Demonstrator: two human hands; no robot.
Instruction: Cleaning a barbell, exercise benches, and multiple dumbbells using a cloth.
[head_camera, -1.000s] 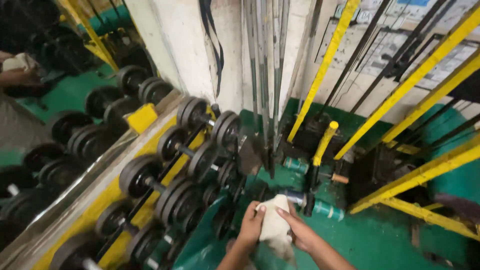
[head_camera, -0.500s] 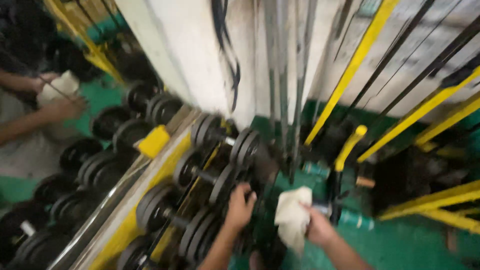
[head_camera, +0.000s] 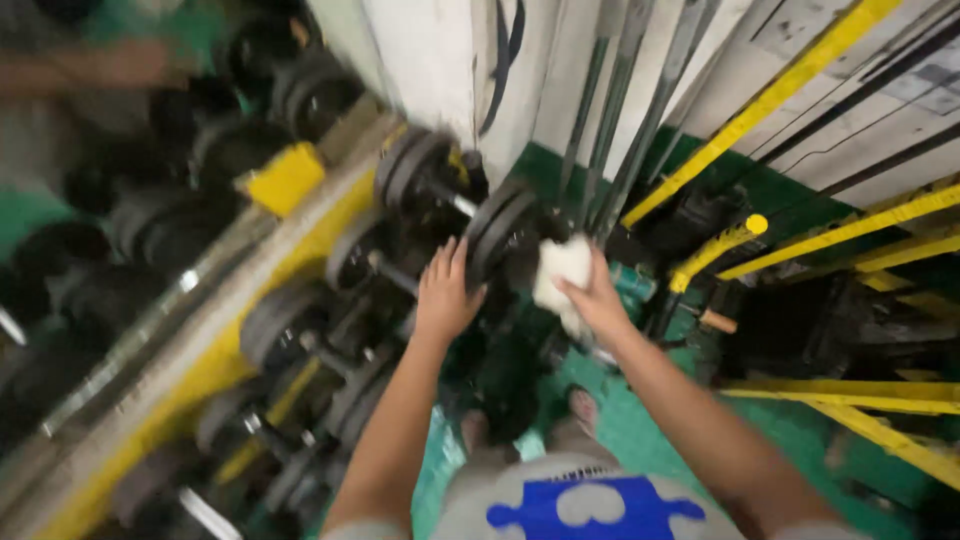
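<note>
At the centre of the frame we reach both arms toward a dumbbell (head_camera: 462, 200) on the yellow rack (head_camera: 215, 365). Our left hand (head_camera: 445, 290) is open, fingers spread, just below the dumbbell's handle. Our right hand (head_camera: 595, 300) grips a white cloth (head_camera: 562, 270), pressed beside the dumbbell's right-hand plate. Upright steel bars (head_camera: 620, 110) lean against the wall above. Yellow frame rails (head_camera: 860, 230) cross the right side.

Dumbbell rack on a green floor

A yellow-edged rack (head_camera: 215, 365) carries rows of dark dumbbells (head_camera: 455, 195); beside it, the green floor (head_camera: 640, 430) bears yellow metal frames (head_camera: 850, 400).
</note>
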